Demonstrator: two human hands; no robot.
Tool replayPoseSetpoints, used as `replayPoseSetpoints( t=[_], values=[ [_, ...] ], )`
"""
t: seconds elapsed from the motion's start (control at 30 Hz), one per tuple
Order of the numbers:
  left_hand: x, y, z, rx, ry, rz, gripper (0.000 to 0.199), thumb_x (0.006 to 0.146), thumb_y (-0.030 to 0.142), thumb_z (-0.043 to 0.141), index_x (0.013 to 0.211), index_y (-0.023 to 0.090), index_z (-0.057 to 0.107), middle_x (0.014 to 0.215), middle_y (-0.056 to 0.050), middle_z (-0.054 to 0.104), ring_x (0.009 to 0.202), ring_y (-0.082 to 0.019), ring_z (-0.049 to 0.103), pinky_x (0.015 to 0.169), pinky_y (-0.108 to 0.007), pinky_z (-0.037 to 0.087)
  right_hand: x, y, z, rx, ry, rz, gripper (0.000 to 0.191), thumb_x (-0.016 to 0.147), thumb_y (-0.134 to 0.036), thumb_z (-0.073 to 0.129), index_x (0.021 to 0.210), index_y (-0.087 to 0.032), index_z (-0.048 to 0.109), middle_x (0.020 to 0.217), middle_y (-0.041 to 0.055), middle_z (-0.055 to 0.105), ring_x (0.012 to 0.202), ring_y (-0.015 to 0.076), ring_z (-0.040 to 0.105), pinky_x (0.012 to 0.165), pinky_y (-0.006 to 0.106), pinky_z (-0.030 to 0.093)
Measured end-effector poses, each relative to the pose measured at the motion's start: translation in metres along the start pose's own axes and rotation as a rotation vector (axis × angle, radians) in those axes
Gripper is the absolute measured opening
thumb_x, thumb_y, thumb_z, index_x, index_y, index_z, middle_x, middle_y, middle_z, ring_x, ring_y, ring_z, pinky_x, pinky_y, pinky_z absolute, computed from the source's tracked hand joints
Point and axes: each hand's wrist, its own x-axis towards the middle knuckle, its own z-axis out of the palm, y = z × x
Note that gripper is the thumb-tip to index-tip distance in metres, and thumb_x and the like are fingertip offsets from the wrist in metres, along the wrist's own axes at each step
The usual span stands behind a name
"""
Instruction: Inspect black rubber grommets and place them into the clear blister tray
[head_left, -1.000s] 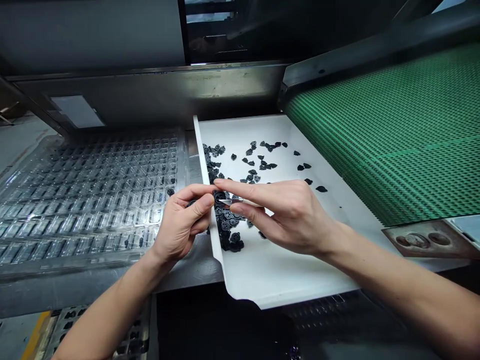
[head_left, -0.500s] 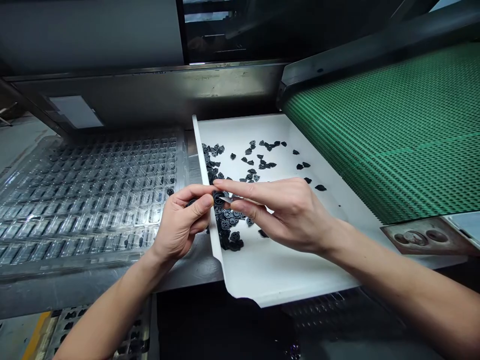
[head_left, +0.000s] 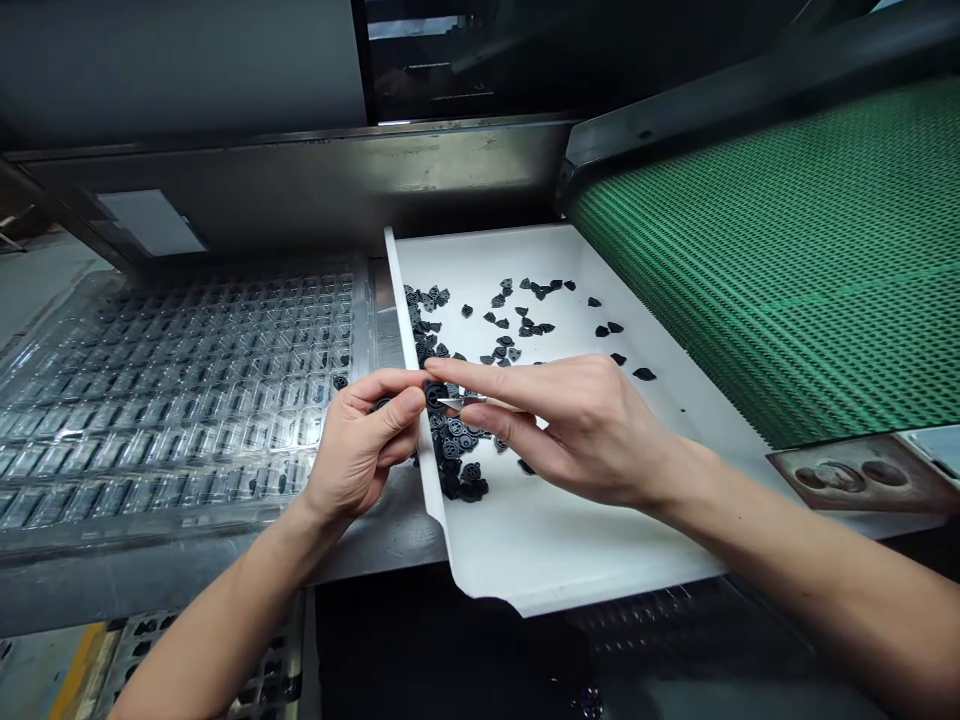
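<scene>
My left hand (head_left: 367, 435) pinches a small round black part (head_left: 435, 396) between thumb and forefinger, above the left rim of the white tray (head_left: 577, 540). Another dark piece shows among its curled fingers. My right hand (head_left: 577, 425) holds a small pointed metal blade (head_left: 459, 402) between thumb and fingers, its tip at the black part. The right forefinger reaches over to the left fingertips. Under the hands, many black parts (head_left: 454, 440) lie heaped along the tray's left side, and others are scattered towards the back.
On the left lies a clear plastic tray (head_left: 187, 390) with rows of pockets, a few holding dark parts. A green mesh conveyor belt (head_left: 810, 250) slopes along the right. Behind stands a metal machine wall (head_left: 300, 190). A metal block (head_left: 862, 475) sits at the belt's near end.
The black part has turned slightly between my left fingers, and the blade's angle at it has shifted a little. Both hands stay in nearly the same place.
</scene>
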Motion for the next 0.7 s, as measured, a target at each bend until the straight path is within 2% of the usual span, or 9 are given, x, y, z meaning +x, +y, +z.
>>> replayPoseSetpoints(
  t=[0.33, 0.53, 0.7],
  values=[
    [0.0007, -0.0005, -0.0005, 0.000, -0.009, 0.002, 0.020, 0.080, 0.034, 0.098, 0.092, 0.021, 0.089, 0.059, 0.003, 0.054, 0.040, 0.000, 0.028, 0.038, -0.013, 0.020, 0.0003, -0.0003, -0.0006, -0.035, -0.005, -0.007, 0.037, 0.114, -0.026, 0.061, 0.151, -0.022, 0.067, 0.082, -0.0047, 0.075, 0.057, 0.0070, 0.054, 0.058, 0.026, 0.035],
    [0.0003, -0.0010, -0.0012, 0.013, -0.011, 0.005, 0.021, 0.080, 0.036, 0.098, 0.092, 0.021, 0.089, 0.064, -0.001, 0.064, 0.040, 0.001, 0.029, 0.038, -0.013, 0.019, 0.0006, 0.0021, -0.0003, -0.059, -0.010, -0.019, 0.036, 0.116, -0.028, 0.060, 0.151, -0.024, 0.067, 0.083, -0.0046, 0.075, 0.061, 0.0073, 0.057, 0.060, 0.026, 0.038],
    [-0.0006, 0.0011, -0.0008, 0.022, -0.045, 0.002, 0.022, 0.085, 0.037, 0.094, 0.099, 0.021, 0.090, 0.071, -0.005, 0.070, 0.042, 0.001, 0.028, 0.039, -0.014, 0.018, 0.0018, 0.0020, -0.0013, -0.078, 0.014, 0.014, 0.038, 0.116, -0.031, 0.059, 0.150, -0.017, 0.066, 0.087, -0.0026, 0.078, 0.057, 0.0070, 0.055, 0.059, 0.027, 0.038]
  ],
)
